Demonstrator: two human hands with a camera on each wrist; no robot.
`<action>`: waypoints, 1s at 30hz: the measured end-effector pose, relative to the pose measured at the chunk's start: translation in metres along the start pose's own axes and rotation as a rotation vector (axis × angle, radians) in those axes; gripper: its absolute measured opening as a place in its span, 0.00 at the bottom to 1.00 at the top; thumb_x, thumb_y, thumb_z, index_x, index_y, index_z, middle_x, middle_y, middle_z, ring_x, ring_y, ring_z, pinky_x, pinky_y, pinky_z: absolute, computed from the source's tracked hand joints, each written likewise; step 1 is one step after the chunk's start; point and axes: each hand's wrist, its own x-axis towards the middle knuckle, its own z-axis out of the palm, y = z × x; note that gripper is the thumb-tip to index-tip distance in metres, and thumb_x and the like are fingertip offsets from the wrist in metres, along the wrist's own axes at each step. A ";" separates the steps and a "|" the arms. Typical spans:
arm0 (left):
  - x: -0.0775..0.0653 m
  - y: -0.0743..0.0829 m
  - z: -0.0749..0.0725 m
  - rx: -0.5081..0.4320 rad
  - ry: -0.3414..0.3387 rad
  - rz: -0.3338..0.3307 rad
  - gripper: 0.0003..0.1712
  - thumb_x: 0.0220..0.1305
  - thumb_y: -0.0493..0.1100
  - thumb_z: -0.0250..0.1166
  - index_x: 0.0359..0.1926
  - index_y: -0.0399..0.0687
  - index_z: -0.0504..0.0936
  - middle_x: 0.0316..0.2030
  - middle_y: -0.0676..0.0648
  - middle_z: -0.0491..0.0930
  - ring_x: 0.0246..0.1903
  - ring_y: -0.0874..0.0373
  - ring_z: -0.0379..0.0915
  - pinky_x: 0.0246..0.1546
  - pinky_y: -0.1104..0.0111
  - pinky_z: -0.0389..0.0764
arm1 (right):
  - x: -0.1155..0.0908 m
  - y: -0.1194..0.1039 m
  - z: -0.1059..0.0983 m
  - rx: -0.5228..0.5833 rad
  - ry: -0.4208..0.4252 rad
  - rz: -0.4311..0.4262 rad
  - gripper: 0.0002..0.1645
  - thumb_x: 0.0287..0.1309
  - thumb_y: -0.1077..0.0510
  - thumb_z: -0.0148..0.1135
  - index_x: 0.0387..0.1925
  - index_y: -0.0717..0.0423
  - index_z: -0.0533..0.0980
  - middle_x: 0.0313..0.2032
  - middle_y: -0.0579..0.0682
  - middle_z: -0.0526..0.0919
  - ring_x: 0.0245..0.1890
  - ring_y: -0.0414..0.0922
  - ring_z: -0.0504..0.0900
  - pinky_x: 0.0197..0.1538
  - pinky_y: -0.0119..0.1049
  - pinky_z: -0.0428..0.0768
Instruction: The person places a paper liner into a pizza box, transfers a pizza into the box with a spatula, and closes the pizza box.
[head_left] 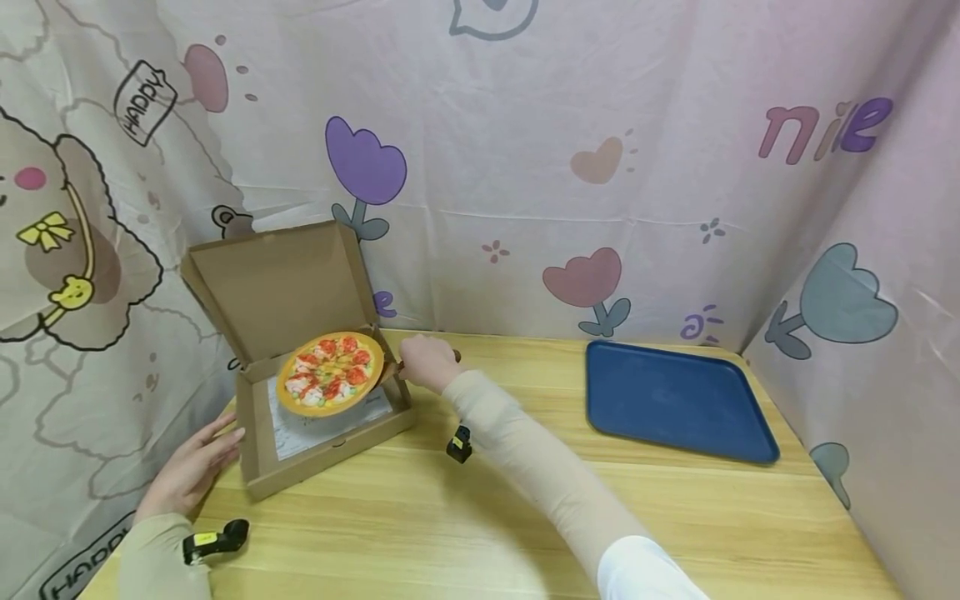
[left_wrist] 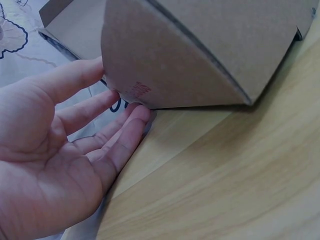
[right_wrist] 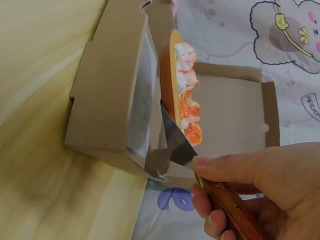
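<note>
An open cardboard pizza box (head_left: 337, 457) stands at the left of the table, its lid (head_left: 288, 287) raised at the back. My right hand (head_left: 427, 363) grips the wooden handle (right_wrist: 231, 207) of a pizza server, thumb along its front end. The metal blade (right_wrist: 176, 140) is under the edge of a toy-like whole pizza (head_left: 330, 375), which is lifted above the printed paper (head_left: 296, 433) in the box. It has red and white toppings. Fingers extended, my left hand (left_wrist: 65, 145) touches the box's left side wall (left_wrist: 160, 65).
A blue rectangular tray (head_left: 678, 400) lies at the right on the wooden table (head_left: 495, 533). A printed curtain (head_left: 480, 167) hangs behind and along the sides of the table. Black wrist devices sit at both sleeves.
</note>
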 end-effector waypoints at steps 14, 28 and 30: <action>-0.001 0.000 0.000 -0.029 -0.001 0.010 0.50 0.73 0.50 0.55 0.75 0.36 0.30 0.55 0.62 0.61 0.41 0.88 0.67 0.44 0.88 0.72 | 0.006 -0.017 0.016 -0.008 -0.011 -0.029 0.06 0.62 0.56 0.61 0.28 0.49 0.79 0.28 0.44 0.82 0.24 0.40 0.74 0.19 0.36 0.73; 0.000 -0.001 0.000 -0.031 0.001 0.020 0.51 0.72 0.51 0.56 0.75 0.35 0.30 0.67 0.46 0.52 0.42 0.89 0.67 0.44 0.89 0.72 | 0.008 -0.026 0.027 -0.024 -0.029 -0.033 0.09 0.64 0.60 0.55 0.31 0.49 0.81 0.33 0.45 0.84 0.25 0.40 0.75 0.20 0.36 0.74; 0.000 -0.001 0.000 -0.024 0.005 0.016 0.51 0.72 0.52 0.56 0.75 0.35 0.30 0.68 0.44 0.51 0.41 0.89 0.67 0.44 0.89 0.72 | 0.008 -0.027 0.028 -0.022 -0.032 -0.029 0.10 0.64 0.60 0.55 0.31 0.49 0.81 0.33 0.45 0.84 0.25 0.40 0.75 0.20 0.36 0.75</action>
